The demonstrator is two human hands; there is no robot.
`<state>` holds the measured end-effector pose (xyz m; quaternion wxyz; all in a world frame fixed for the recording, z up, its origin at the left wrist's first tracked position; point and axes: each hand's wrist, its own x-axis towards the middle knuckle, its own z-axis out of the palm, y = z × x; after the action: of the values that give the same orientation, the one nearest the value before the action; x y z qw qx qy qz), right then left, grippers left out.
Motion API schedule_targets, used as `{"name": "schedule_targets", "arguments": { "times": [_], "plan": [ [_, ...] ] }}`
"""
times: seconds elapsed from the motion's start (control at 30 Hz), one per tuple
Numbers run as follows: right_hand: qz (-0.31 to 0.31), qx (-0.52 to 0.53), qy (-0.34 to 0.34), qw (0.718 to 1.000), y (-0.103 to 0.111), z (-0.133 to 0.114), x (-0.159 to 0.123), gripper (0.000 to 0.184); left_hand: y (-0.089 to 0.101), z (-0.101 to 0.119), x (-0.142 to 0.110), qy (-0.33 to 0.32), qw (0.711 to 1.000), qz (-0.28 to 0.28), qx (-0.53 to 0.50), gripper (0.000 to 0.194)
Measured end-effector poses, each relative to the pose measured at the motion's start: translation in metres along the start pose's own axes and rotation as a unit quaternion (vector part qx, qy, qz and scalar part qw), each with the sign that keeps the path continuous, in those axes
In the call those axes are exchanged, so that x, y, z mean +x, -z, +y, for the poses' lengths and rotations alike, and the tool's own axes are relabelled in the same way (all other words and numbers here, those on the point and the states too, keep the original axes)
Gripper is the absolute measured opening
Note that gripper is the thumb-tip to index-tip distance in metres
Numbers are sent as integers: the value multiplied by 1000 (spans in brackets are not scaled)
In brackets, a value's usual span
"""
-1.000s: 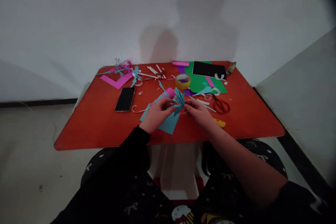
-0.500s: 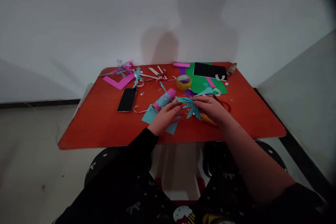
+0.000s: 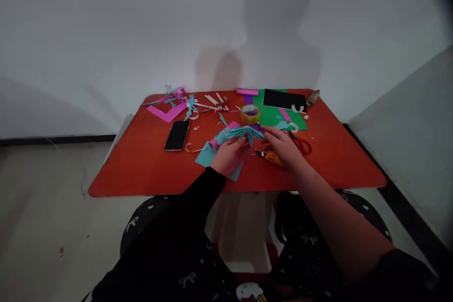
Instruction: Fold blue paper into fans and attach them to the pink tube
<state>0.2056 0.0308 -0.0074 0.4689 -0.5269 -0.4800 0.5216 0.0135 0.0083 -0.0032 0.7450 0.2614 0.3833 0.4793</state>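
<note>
- White walls [image 3: 106, 33] are seen behind a red-orange tabletop [image 3: 123, 170], and a pale floor [image 3: 46, 184] is visible below it on the left.
- A pleated teal paper fan [image 3: 246, 133] is held up just above the middle of the tabletop, between both hands.
- The left hand [image 3: 230, 155] is half curled, with its fingertips at the fan's near edge; the black sleeve [image 3: 201, 198] ends at the wrist.
- The right hand [image 3: 281, 147] is laid over the fan's right end, with the fingers extended. Whether either hand is firmly gripping cannot be told.
- The fan is judged to be light, thin and easily creased, with only slight stiffness along its folds. It is best taken by the gathered pleats at the centre, with gentle pressure, as the outer folds may spring open or crumple.
- A pink and teal paper tube [image 3: 222, 135] lies just left of the fan, resting on a teal card sheet [image 3: 204, 158].
- A yellow-handled tool [image 3: 271, 157] lies beside the right hand, and red-handled scissors [image 3: 300, 145] are placed just beyond it.
- A roll of tape [image 3: 250, 114] stands far of the fan, near a green card sheet [image 3: 274, 120] and a black card sheet [image 3: 285, 100].
- A smartphone [image 3: 176, 135], a magenta paper strip [image 3: 166, 113] and paper scraps [image 3: 208, 104] are scattered to the left.
</note>
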Motion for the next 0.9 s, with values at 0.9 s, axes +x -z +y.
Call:
{"name": "schedule_targets", "arguments": {
  "times": [0.9],
  "plan": [
    [-77, 112, 49, 989, 5, -52, -38, 39, -15, 58, -43, -289, 911, -18, 292, 35]
  ]
}}
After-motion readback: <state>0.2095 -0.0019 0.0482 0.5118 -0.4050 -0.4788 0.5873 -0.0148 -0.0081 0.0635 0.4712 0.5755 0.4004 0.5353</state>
